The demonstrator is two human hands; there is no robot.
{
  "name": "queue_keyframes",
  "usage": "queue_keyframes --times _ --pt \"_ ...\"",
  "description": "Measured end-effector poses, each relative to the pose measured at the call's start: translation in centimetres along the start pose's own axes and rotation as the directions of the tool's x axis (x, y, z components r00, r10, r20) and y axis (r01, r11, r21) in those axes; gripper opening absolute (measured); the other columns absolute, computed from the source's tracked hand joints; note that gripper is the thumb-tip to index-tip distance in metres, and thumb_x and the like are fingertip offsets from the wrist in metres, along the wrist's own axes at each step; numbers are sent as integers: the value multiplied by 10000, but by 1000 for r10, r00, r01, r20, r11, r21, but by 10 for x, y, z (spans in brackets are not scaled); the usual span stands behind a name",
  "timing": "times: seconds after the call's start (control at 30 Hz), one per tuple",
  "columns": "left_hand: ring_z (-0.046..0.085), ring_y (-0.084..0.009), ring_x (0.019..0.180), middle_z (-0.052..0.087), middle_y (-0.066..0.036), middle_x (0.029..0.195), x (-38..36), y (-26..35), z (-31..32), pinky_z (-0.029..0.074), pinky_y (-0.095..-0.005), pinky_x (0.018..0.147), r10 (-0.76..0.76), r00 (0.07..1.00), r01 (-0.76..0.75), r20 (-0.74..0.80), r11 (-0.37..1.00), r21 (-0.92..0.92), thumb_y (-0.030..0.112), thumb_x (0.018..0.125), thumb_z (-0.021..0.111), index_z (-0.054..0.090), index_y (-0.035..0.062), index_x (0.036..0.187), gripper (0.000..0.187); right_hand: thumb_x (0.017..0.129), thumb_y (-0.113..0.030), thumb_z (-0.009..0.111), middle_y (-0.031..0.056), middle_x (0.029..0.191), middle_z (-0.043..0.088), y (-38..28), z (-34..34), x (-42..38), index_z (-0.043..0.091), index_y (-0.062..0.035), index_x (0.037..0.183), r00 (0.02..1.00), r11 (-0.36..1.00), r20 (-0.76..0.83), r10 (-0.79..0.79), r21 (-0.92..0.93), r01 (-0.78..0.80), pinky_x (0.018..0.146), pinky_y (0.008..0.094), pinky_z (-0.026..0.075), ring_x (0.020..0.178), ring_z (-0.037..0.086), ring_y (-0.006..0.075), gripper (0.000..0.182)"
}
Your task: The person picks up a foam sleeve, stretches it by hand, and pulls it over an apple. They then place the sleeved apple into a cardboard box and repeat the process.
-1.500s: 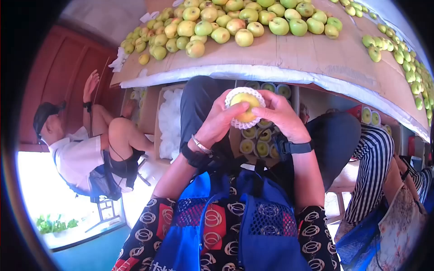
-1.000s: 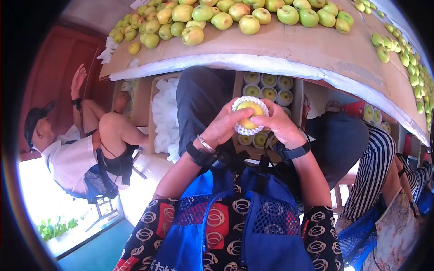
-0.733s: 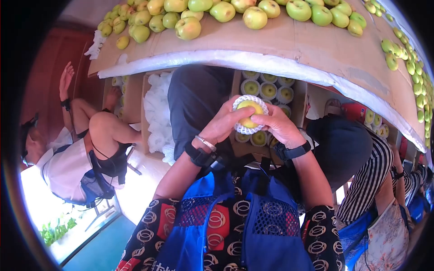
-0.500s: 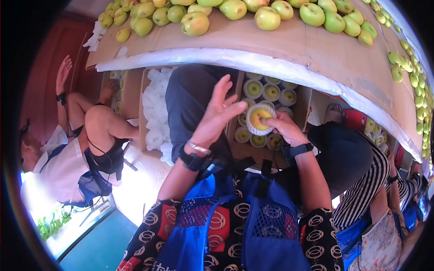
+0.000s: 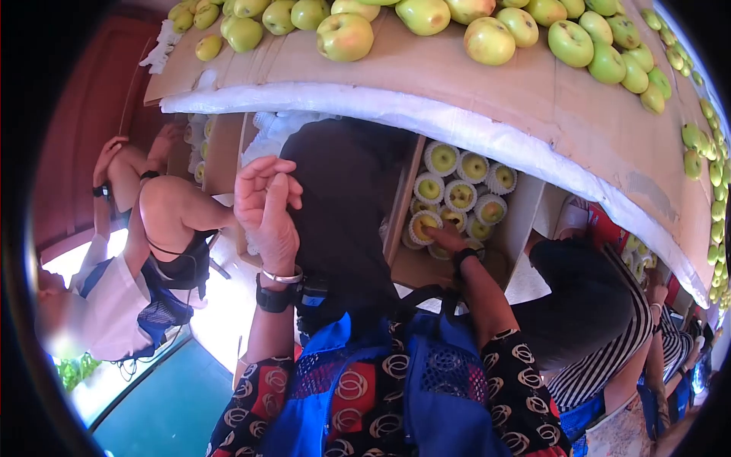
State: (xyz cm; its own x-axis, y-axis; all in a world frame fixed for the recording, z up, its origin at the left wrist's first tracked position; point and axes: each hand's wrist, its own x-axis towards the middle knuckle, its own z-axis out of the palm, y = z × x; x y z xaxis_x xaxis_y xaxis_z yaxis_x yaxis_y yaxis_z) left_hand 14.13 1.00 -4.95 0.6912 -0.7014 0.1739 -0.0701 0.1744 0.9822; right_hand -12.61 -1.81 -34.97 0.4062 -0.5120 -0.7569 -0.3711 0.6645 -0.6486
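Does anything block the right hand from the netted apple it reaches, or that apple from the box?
Nothing visible does. The right hand is inside the open cardboard box, at the netted apple, which lies among other netted apples. The left hand is raised away to the side.

Right hand (image 5: 451,241) on apple (image 5: 422,225), left hand (image 5: 268,207) raised

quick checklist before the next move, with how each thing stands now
1. Right hand at the netted apple in the box: ok, touching it.
2. Apple's foam net around it: ok.
3. Grip released: cannot tell, fingers partly hidden.
4. Left hand free: ok, raised, nothing visible in it.
5. Foam nets fully in view: not ok, partly covered.
6. Loose apples back from the table's front edge: ok.
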Motion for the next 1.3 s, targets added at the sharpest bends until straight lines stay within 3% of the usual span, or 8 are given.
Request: queue_keyframes --times 0.4,0.47,0.57,0.8,0.9,0.97,1.17,1.3 --pt "479 -54 621 599 -80 879 5 0 1 343 -155 489 38 998 -27 -56 983 184 3 880 477 508 11 1018 142 717 -230 707 108 1090 584 -13 20 6 473 44 1181 997 997 0 -74 1 74 861 304 447 976 567 190 587" --pt "480 -54 620 598 -80 875 8 1 1 340 -153 486 54 997 -44 -49 981 189 0 879 473 509 12 1015 141 742 -184 686 93 1076 583 8 26 21 487 16 1154 983 971 -152 -99 203 129 837 298 451 958 564 168 499" --pt "480 -52 614 598 -83 872 4 1 2 338 -152 480 47 997 -32 -58 972 233 -5 878 467 510 13 1011 141 736 -144 688 93 1083 574 -5 24 12 485 -1 1178 985 937 -116 -124 312 155 826 301 458 963 559 176 507" --pt "478 -47 605 599 -83 869 5 3 5 340 -147 477 46 997 -32 -58 975 220 -6 876 466 511 13 1003 136 744 -152 691 90 1078 575 24 36 32 495 -11 1161 973 894 -187 -133 400 199 854 310 437 967 553 193 482" --pt "478 -47 606 598 -82 865 7 3 6 342 -147 479 60 997 -46 -55 972 230 -5 875 472 511 13 1000 133 740 -169 696 99 1073 582 31 38 43 499 -14 1162 947 921 -254 -197 284 267 867 319 429 960 557 204 491" --pt "479 -47 607 598 -81 862 6 3 7 343 -147 481 64 996 -50 -54 973 227 -3 875 475 510 13 998 130 780 -125 654 43 1044 580 32 37 38 518 -40 1140 925 943 -271 -267 126 309 833 290 440 937 556 151 394" --pt "482 -47 614 597 -78 858 5 4 9 343 -149 485 62 997 -48 -52 973 226 -1 876 473 509 14 987 118 752 -147 674 86 1078 578 29 37 33 507 1 1156 869 927 -324 -374 -144 345 850 284 433 974 550 167 461" --pt "483 -49 615 598 -73 858 4 4 11 346 -153 491 46 998 -34 -45 971 236 -1 875 479 511 14 986 116 740 -171 691 124 1098 573 34 36 36 491 21 1170 830 923 -404 -384 -152 353 866 299 429 1000 548 191 511"
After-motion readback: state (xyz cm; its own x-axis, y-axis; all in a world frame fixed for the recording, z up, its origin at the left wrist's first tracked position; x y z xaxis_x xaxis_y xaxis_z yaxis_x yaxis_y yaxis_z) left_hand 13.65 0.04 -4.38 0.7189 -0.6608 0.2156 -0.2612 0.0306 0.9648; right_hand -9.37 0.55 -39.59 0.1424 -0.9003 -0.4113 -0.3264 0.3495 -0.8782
